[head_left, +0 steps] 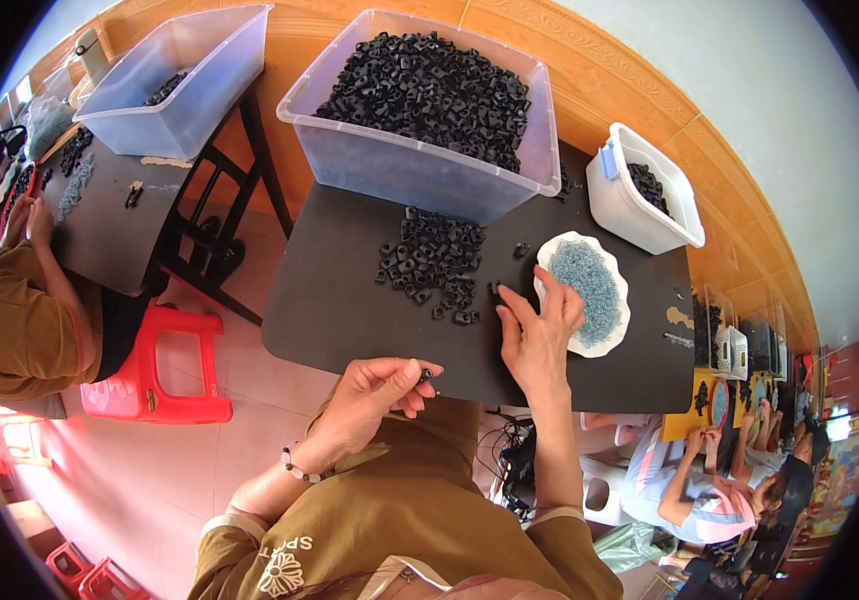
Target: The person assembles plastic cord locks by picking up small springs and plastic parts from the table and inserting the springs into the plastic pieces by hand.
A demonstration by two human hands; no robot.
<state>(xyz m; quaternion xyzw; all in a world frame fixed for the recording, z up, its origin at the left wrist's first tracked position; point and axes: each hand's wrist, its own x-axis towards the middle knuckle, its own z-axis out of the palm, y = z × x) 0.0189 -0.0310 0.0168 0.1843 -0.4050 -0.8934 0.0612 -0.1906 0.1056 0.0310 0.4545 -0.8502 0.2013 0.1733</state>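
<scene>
My left hand (381,392) is closed over the near edge of the dark table, pinching a small black plastic part (426,376) between thumb and fingers. Farther right, my right hand (541,335) reaches over the table with its fingers apart. Its fingertips are at the left rim of a white scalloped dish (615,336) full of tiny bluish, see-through pieces (586,285). A single black part (494,289) lies by one fingertip; whether they touch I cannot tell. Left of that hand, a loose pile of black parts (434,255) covers some of the tabletop.
Behind the pile stands a large clear bin (419,170) heaped with black parts. A white tub (639,222) with more is at the back right. A red stool (171,365) and a person (34,320) at another table are left; other people (694,485) work at right.
</scene>
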